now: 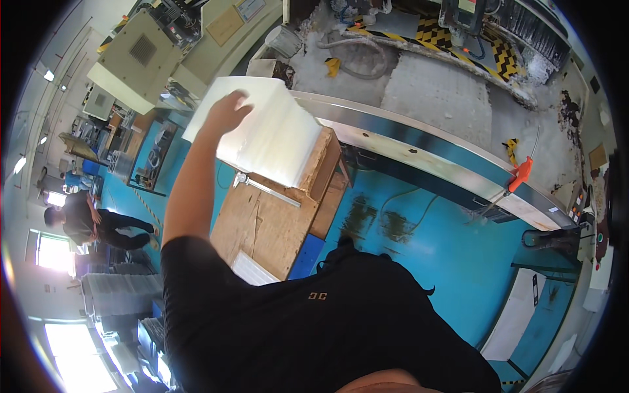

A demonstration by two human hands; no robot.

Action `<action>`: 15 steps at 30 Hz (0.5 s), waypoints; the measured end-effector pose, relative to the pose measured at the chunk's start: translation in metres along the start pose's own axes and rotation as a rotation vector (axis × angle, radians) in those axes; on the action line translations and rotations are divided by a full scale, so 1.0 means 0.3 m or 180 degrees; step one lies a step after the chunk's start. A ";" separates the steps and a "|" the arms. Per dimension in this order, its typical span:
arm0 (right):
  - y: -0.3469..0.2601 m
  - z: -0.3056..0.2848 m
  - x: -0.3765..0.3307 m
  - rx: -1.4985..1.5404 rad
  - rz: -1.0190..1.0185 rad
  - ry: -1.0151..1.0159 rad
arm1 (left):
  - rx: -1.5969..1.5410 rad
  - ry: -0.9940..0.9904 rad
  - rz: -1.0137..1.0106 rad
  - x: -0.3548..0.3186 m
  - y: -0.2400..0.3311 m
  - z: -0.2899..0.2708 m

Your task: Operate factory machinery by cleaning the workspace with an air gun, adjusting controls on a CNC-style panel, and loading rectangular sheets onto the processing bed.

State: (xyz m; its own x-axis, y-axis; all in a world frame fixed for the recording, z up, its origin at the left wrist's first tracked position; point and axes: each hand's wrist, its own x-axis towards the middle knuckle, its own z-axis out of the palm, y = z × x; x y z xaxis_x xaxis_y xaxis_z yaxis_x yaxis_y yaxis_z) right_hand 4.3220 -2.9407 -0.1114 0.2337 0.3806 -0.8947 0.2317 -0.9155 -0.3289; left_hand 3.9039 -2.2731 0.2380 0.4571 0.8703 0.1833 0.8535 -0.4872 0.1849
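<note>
My left hand reaches out over a stack of white translucent sheets. Its fingers are slightly bent, with a gap between thumb and forefinger, and nothing shows in them. Whether the fingertips touch the top sheet I cannot tell. The stack lies on the raised part of a wooden stand. On the lower wooden top, a metal vernier caliper rests along the foot of the raised part. A white ribbed piece lies nearer to me, partly hidden by my sleeve. No part of my right hand shows.
Beyond the stand runs a machine's metal edge, its bed strewn with white shavings. An orange-handled air gun hangs there at the right. A machine housing stands far left. Another person stands at the left on the blue floor.
</note>
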 end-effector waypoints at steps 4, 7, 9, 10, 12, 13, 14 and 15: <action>0.168 -0.138 0.238 0.2118 0.0663 0.0545 | -0.0148 0.0201 0.0912 0.271 0.023 0.127; 0.001 -0.264 0.252 0.2240 -0.0038 0.1267 | 0.0245 -0.0514 0.0609 0.357 0.003 0.162; -0.081 -0.273 0.238 0.2403 -0.0619 0.1702 | 0.0191 -0.0553 0.0629 0.378 0.027 0.154; -0.096 -0.255 0.239 0.2400 -0.0641 0.1698 | 0.0159 -0.0597 0.0633 0.381 0.037 0.143; -0.117 -0.199 0.228 0.2346 -0.0684 0.1343 | 0.0095 -0.0438 0.0927 0.375 0.002 0.141; -0.098 -0.158 0.247 0.2274 -0.0584 0.1185 | 0.0052 -0.0458 0.0940 0.378 0.011 0.132; -0.055 -0.104 0.278 0.2187 -0.0489 0.1015 | 0.0016 -0.0478 0.0935 0.371 0.023 0.123; -0.004 -0.046 0.311 0.1889 -0.0596 0.0708 | 0.0079 -0.0515 0.0950 0.367 0.028 0.113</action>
State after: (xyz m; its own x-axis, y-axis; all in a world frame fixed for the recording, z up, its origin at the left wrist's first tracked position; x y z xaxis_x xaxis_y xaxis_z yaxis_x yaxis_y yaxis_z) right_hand 4.3564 -2.9022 -0.1902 0.4443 0.5001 -0.7433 -0.2575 -0.7234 -0.6406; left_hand 3.9700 -2.1788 0.2270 0.7197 0.6908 0.0700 0.6810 -0.7220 0.1222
